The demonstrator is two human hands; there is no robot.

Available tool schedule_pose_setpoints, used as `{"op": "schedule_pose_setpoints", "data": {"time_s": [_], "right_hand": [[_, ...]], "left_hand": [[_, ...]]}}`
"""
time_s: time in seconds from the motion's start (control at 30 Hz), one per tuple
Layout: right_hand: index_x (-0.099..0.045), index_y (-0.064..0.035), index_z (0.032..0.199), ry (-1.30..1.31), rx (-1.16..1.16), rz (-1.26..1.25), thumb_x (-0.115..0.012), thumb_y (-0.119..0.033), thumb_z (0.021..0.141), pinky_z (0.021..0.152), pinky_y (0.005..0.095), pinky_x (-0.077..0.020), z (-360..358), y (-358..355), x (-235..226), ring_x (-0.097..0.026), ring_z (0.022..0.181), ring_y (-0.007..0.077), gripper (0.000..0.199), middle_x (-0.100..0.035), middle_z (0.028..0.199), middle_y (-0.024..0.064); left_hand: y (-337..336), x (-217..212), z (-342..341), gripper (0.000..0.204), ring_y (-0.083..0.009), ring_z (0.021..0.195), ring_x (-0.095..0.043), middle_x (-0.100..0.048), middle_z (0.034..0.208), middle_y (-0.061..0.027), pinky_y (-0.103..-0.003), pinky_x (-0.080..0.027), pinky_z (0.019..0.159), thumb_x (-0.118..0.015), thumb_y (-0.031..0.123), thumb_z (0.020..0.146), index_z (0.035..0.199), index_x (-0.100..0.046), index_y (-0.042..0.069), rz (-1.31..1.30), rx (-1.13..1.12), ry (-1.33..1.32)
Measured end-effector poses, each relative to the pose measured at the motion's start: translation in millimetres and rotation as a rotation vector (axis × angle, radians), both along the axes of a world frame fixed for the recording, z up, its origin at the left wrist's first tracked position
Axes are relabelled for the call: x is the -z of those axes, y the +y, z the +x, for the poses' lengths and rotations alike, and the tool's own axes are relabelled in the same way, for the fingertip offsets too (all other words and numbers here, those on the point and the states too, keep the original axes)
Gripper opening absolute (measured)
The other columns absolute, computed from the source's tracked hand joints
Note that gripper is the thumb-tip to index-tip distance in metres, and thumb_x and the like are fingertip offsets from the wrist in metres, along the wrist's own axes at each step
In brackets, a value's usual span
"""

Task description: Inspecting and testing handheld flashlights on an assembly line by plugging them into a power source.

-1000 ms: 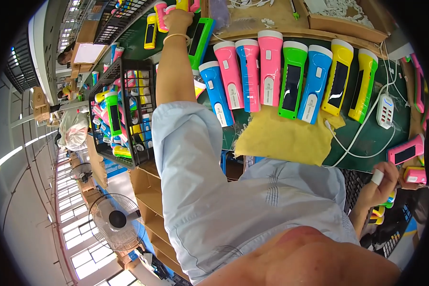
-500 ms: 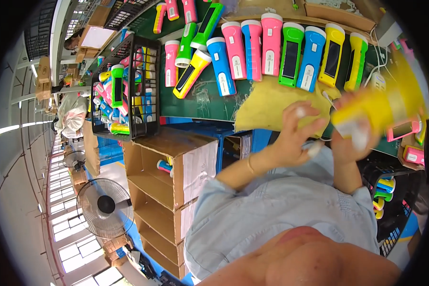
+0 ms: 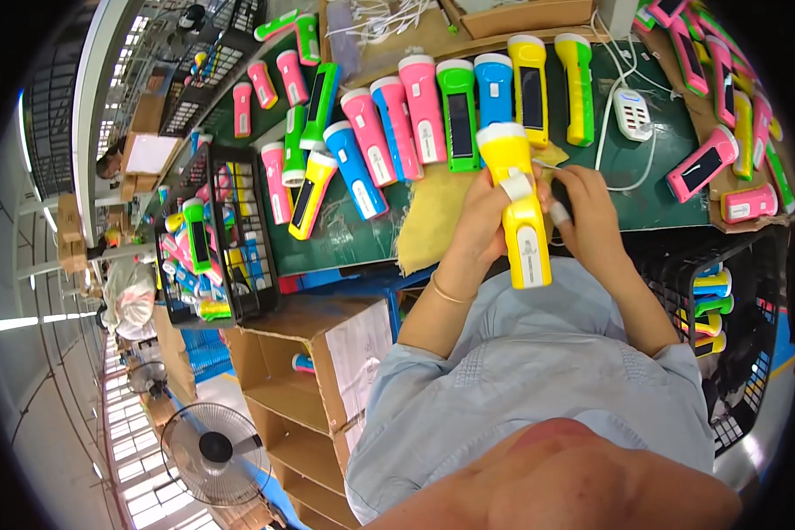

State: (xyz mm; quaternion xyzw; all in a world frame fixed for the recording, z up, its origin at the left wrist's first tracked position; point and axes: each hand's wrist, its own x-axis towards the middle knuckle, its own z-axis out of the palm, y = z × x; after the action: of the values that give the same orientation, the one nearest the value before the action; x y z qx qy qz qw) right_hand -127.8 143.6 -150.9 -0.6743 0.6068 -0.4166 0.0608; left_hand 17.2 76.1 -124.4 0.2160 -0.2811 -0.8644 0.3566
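Observation:
Upright over my lap is a yellow flashlight (image 3: pixel 527 234) with a white head. My left hand (image 3: pixel 479 216) is closed round it, the white-wrapped thumb across its front. At its right side, my right hand (image 3: pixel 592 208) has its fingers curled in, with white wrapping on one fingertip. A bit of white cable (image 3: pixel 549 164) shows by those fingertips; the flashlight partly hides what they hold. Beyond my hands, a row of pink, blue, green and yellow flashlights, among them a green one (image 3: pixel 458 115), stands along the green bench. A yellow cloth (image 3: pixel 426 216) lies under my hands.
A white multi-port charger (image 3: pixel 632 115) with cables sits on the bench at right. More flashlights, such as a pink one (image 3: pixel 703 163), lie beyond it. Black crates of flashlights stand at left (image 3: pixel 261 238) and lower right (image 3: pixel 742 406). A cardboard shelf (image 3: pixel 278 389) stands at lower left.
The yellow flashlight, blurred at the right before, is now upright in front of me. My left hand has closed on it, and my right hand has come to its side. The view has shifted rightward.

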Motion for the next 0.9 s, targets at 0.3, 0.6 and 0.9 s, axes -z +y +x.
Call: {"op": "schedule_pose_setpoints", "data": {"time_s": [0.3,0.6,0.9], "right_hand": [[-0.051,-0.0030,0.092,0.224,0.084,0.071,-0.060,-0.002,0.060,0.073,0.0349,-0.0421,6.5,-24.9,26.4,-0.051,0.088,0.0283,0.033,-0.050,0.089,0.0116],[-0.060,-0.0008,0.100,-0.350,-0.094,0.099,-0.050,-0.014,0.089,0.070,0.0229,-0.0438,-44.5,-21.0,-6.2,-0.057,0.078,0.0129,0.020,-0.062,0.085,0.0048],[-0.065,-0.0047,0.096,-0.684,-0.215,0.392,-0.062,-0.016,0.083,0.060,0.0179,-0.0367,-43.9,-20.7,-17.0,-0.049,0.071,0.0036,0.018,-0.059,0.081,-0.0021]], "left_hand": [[-24.6,-4.8,-9.0,0.046,-0.0193,0.065,-0.056,-0.056,0.088,-0.0087,-0.032,-0.048,0.058,-0.052,0.035,0.087,0.119,-0.043,0.003,0.141,0.106,0.096],[-64.3,4.8,2.5,0.034,-0.0226,0.077,-0.056,-0.055,0.088,-0.0107,-0.040,-0.050,0.071,-0.048,0.030,0.087,0.107,-0.043,0.002,-0.670,-0.207,-0.611],[-73.8,-29.7,-5.9,0.063,-0.0324,0.097,-0.051,-0.048,0.104,-0.0218,-0.037,-0.041,0.089,-0.069,0.016,0.074,0.116,-0.031,-0.011,-0.939,-0.681,-1.126]]}}
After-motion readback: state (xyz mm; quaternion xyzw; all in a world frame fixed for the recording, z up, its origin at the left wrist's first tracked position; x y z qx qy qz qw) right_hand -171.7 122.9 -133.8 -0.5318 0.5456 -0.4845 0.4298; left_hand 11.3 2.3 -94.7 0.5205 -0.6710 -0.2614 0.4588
